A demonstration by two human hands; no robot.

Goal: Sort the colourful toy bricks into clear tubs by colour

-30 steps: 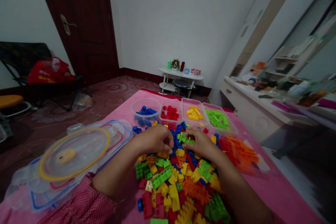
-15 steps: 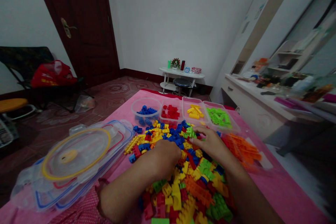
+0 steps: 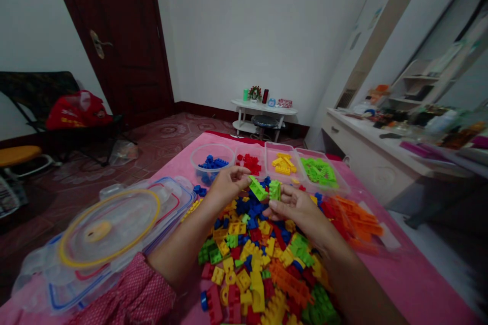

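Over the heap of mixed toy building bricks (image 3: 244,254), my left hand (image 3: 229,183) pinches a light green brick (image 3: 258,189), held at a slant. My right hand (image 3: 296,204) grips another light green brick (image 3: 274,190) upright between thumb and fingers. The two green bricks are close together, side by side. Yellow, red, blue, orange and green bricks lie loose below both hands. Behind the hands stand clear tubs: a round tub (image 3: 193,163) with blue bricks, then a red-filled tub (image 3: 263,155), a yellow-filled tub (image 3: 279,146) and a green-filled tub (image 3: 335,188).
A clear container of orange bricks (image 3: 360,221) sits at the right of the pink-covered table (image 3: 415,274). Stacked clear lids (image 3: 125,233) lie on the left. A dresser (image 3: 366,162) stands to the right and a low white table (image 3: 263,107) by the wall.
My left hand has risen from the heap and moved forward, now with a green brick. My right hand has shifted slightly and holds a green brick near it.
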